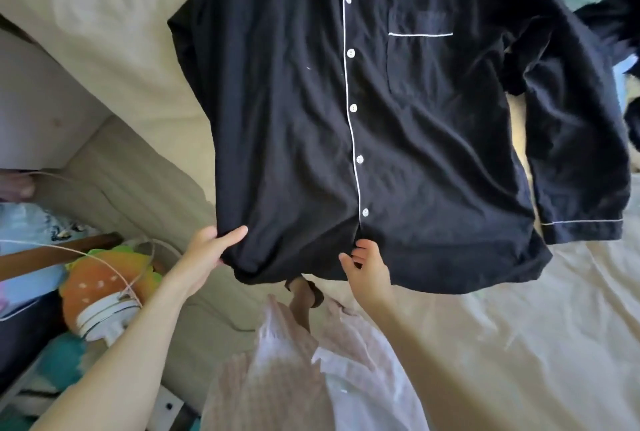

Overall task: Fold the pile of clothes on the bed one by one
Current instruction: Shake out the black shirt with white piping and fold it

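Lying spread front-up across the cream bed (519, 344), the black pyjama shirt (294, 119) shows white piping, a buttoned placket and a chest pocket — its collar points away from the person, its hem hangs at the near edge. One sleeve (568, 153) stretches down the right side, cuff flat on the sheet. The left hand (214, 247) pinches the hem's left corner, thumb on top of the cloth. The right hand (367, 264) grips the hem just below the lowest button, fingers curled. More dark clothes (616, 32) sit at the far right — a burger-shaped plush (100, 281) lies beside the bed, lower left.
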Motion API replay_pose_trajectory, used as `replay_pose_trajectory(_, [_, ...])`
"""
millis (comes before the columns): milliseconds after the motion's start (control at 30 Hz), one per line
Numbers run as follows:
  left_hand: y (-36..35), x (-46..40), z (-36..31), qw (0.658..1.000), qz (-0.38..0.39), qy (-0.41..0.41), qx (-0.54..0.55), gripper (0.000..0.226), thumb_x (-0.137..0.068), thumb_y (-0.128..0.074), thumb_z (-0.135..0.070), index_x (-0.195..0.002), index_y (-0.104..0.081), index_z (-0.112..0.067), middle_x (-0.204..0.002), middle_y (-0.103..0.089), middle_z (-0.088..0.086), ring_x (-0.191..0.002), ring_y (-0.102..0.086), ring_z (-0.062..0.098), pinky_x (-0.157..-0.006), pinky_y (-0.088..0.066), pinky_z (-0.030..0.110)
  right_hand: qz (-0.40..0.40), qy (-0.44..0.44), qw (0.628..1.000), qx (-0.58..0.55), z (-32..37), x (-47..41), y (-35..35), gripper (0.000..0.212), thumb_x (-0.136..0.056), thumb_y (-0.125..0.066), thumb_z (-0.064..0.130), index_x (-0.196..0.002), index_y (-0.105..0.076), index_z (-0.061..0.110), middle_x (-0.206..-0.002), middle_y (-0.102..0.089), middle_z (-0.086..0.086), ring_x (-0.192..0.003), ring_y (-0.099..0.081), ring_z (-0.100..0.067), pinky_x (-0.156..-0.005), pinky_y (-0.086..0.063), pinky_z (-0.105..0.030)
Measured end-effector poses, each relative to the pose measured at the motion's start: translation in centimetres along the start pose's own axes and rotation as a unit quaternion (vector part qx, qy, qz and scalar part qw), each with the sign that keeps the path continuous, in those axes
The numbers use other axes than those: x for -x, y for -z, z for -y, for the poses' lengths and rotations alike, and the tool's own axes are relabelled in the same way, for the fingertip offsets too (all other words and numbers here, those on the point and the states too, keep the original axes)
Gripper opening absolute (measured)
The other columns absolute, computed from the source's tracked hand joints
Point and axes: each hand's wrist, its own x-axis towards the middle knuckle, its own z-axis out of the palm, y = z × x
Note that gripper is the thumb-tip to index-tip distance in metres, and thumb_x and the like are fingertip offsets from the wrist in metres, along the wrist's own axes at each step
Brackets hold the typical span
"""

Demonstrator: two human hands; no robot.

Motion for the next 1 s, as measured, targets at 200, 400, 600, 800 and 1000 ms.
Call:
replay_pose_trajectory(200, [3.7, 2.2, 1.5, 0.993, 0.106, -0.032, -0.046, 0.019, -0.086, -0.066, -0.019, -0.104, -0.067, -0.012, -0.101, -0.073, 0.001, -0.097, -0.068, 0.013, -0.075, -0.050, 0.022, -0.039, -0.023, 0.997, -0.059, 0.1, 0.5, -1.1, 0.014, -0.093, -0.058, 0.023, -0.089, -0.060, 0.010, -0.083, -0.064, -0.004, -0.086, -0.060, -0.024, -0.075, -0.051, -0.034])
replay_pose_trajectory(400, [2.8, 3.2, 2.7, 0.997, -0.017, -0.071, -0.030, 0.016, -0.084, -0.070, -0.018, -0.099, -0.064, -0.020, -0.096, -0.071, -0.006, -0.092, -0.065, 0.011, -0.076, -0.050, 0.029, -0.120, 0.034, 0.992, 0.009, -2.0, 3.2, 1.0, 0.030, -0.090, -0.062, 0.023, -0.067, -0.042, 0.024, -0.064, -0.044, 0.010, -0.062, -0.041, -0.008, -0.056, -0.035, -0.008])
replay_pose_trajectory(600, [2.8, 3.9, 4.4, 0.999, 0.038, 0.020, -0.029, 0.020, -0.087, -0.066, -0.023, -0.104, -0.064, -0.011, -0.099, -0.072, 0.000, -0.094, -0.067, 0.017, -0.069, -0.050, 0.028, -0.074, -0.036, 0.994, 0.071, -2.1, 2.1, 1.1, 0.023, -0.094, -0.056, 0.019, -0.113, -0.054, 0.009, -0.100, -0.058, -0.005, -0.099, -0.051, -0.024, -0.072, -0.032, -0.026])
replay_pose_trajectory(800, [2.2, 4.4, 4.5, 0.999, 0.018, 0.031, -0.019, 0.009, -0.088, -0.065, -0.015, -0.093, -0.062, -0.008, -0.090, -0.069, 0.009, -0.076, -0.063, 0.018, -0.053, -0.050, 0.022, -0.068, -0.047, 0.987, 0.138, -2.1, 2.7, 1.7, 0.019, -0.093, -0.045, 0.012, -0.106, -0.060, 0.012, -0.095, -0.059, -0.004, -0.085, -0.044, -0.020, -0.068, -0.035, -0.026])
replay_pose_trajectory(1000, [1.6, 4.5, 4.2, 0.994, -0.003, -0.006, -0.106, 0.018, -0.088, -0.065, -0.022, -0.098, -0.061, -0.007, -0.099, -0.068, 0.010, -0.087, -0.061, 0.023, -0.067, -0.044, 0.031, -0.133, 0.073, 0.955, 0.255, 0.8, 3.5, 2.3, 0.021, -0.091, -0.039, 0.008, -0.076, -0.053, 0.013, -0.084, -0.053, -0.007, -0.082, -0.047, -0.030, -0.069, -0.038, -0.033])
